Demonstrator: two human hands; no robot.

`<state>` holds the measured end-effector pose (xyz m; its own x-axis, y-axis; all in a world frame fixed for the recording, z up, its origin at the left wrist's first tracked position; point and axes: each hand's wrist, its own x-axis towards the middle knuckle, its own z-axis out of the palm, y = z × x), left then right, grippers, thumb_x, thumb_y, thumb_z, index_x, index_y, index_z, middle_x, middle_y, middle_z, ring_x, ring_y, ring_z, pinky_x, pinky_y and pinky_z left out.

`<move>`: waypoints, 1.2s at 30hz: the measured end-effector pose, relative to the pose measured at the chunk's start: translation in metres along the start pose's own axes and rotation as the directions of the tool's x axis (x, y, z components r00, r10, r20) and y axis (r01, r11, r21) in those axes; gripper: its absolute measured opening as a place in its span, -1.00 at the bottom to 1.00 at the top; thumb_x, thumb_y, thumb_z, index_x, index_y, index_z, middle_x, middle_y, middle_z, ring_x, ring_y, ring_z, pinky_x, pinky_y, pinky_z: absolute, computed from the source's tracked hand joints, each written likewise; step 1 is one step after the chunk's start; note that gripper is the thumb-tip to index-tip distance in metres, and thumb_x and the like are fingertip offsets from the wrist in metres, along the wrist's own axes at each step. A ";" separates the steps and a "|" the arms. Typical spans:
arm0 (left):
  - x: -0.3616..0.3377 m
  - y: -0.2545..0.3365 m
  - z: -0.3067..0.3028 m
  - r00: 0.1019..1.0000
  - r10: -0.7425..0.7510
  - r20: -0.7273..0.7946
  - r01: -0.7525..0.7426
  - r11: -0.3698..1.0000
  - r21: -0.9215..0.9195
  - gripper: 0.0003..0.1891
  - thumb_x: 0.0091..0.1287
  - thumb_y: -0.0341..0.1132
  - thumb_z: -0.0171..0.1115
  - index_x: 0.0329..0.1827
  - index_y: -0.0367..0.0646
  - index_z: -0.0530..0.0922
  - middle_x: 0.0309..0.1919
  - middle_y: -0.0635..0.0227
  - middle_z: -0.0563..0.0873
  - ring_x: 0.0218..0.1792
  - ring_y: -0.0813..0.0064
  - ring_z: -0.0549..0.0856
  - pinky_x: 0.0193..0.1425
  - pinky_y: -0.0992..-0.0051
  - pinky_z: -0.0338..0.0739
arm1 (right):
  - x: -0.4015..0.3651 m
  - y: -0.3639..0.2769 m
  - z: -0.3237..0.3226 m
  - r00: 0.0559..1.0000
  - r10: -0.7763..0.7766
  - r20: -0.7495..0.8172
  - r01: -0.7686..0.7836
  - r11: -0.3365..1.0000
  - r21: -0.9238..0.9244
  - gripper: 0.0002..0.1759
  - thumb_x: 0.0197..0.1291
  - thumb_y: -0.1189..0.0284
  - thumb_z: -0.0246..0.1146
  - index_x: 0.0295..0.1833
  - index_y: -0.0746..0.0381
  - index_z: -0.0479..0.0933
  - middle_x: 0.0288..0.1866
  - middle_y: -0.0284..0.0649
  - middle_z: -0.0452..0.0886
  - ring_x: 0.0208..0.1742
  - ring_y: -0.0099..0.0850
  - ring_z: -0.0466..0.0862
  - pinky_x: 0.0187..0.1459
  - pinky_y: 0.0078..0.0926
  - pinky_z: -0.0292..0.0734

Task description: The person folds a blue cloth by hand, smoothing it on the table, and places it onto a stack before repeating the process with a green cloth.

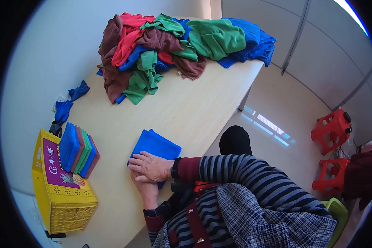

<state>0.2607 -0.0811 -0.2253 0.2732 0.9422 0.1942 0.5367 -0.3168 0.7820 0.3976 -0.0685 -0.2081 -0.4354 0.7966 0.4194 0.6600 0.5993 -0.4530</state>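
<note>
A folded blue cloth [157,145] lies flat on the table near its front edge. My right hand [151,166] rests on the cloth's near left part, fingers stretched out and palm down, with nothing grasped. It overlaps my left hand [146,191], which lies just below, at the cloth's near left edge. The fingers of my left hand are mostly hidden beneath the right one. To the left, a row of folded cloths [82,149] in blue, brown and green stands by a yellow box [72,198] with a purple label.
A large heap of loose red, brown, green and blue cloths [211,39] covers the table's [182,103] far end. Small blue bundles [63,111] lie by the wall. Two red stools [331,131] stand on the floor at right.
</note>
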 end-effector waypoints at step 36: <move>-0.004 0.000 -0.008 0.986 0.120 0.120 -0.168 0.792 0.587 -0.36 0.66 -0.09 -0.06 0.66 -0.32 0.19 0.67 -0.06 0.20 0.68 -0.09 0.10 0.74 0.04 -0.02 | -0.024 0.063 -0.043 0.958 0.282 0.044 -0.271 0.948 -0.168 -0.29 0.51 -0.08 0.08 0.57 0.12 0.37 0.65 -0.11 0.32 0.64 -0.04 0.28 0.60 -0.02 0.17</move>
<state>0.2525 -0.0841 -0.2215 0.4293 0.8775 0.2139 0.8479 -0.4731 0.2391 0.4757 -0.0531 -0.2126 -0.2578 0.9360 0.2398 0.8467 0.3384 -0.4107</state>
